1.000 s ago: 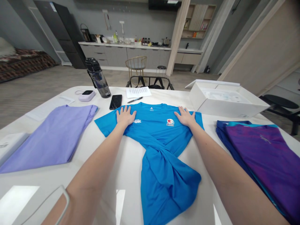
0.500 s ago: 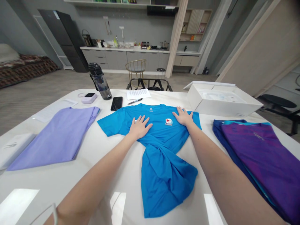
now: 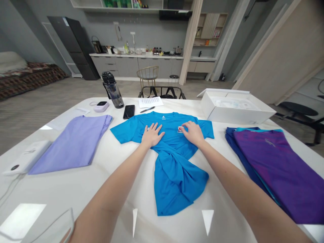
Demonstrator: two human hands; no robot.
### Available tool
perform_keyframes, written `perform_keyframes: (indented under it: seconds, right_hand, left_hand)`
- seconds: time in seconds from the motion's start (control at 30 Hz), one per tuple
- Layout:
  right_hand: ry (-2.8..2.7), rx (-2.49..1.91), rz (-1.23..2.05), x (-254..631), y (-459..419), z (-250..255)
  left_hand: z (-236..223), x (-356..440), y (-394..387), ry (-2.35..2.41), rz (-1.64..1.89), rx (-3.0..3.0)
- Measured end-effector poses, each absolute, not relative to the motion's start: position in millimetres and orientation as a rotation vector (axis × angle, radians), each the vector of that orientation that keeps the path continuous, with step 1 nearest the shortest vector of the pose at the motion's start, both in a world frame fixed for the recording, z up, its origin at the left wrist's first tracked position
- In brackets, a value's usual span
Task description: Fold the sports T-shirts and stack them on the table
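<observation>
A pale cable (image 3: 73, 219) loops beside the left forearm, on the near part of the white table (image 3: 121, 179). The blue T-shirt (image 3: 174, 172) lies in the middle of the tabletop, its long axis running between the near and far edges: the hem points to the near edge, the collar to the far edge. Below the chest the body is twisted and bunched, while the sleeves reach out toward the left and right edges. Along the right edge lies a stack of folded garments (image 3: 275, 162), purple on top; toward the left edge are a white device (image 3: 29, 158) and a lavender garment (image 3: 73, 145).

The hands are apart. The left hand (image 3: 152, 135) is spread flat on the shirt's chest; the right hand (image 3: 193, 133) has its fingers bent at the badge (image 3: 180, 129), and whether they grip cloth cannot be told.

Beyond the collar, near the far edge, are a phone (image 3: 129, 112), a pen (image 3: 147, 109), a printed sheet (image 3: 151, 101) and, nearer the far left corner, a bottle (image 3: 114, 92). An open white box (image 3: 238, 113) occupies the far right corner.
</observation>
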State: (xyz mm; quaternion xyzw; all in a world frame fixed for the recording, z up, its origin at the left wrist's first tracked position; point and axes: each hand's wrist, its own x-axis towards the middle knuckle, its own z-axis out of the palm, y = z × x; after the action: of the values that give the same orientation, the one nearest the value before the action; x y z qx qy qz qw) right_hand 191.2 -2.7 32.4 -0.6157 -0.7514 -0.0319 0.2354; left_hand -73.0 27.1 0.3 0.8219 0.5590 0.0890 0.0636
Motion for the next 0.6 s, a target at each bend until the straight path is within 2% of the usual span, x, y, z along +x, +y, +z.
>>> perform_keyframes:
  seconds: [0.17,0.27,0.43,0.6]
  right_hand:
    - [-2.184,-1.611,0.316,164.8,-77.8,35.4]
    - [-2.178,-1.627,0.363,162.9,-112.7,40.5]
    - [-2.193,-1.799,0.209,173.5,-153.1,49.7]
    - [-2.191,-2.055,0.254,188.5,-181.9,48.4]
  left_hand:
    - [7.8,-72.7,18.0,1.702,0.576,2.583]
    - [20.8,-69.4,0.3,1.571,0.732,2.694]
    - [41.3,-49.4,-55.8,1.167,0.655,2.714]
    - [48.1,-32.2,-114.2,0.972,0.519,2.708]
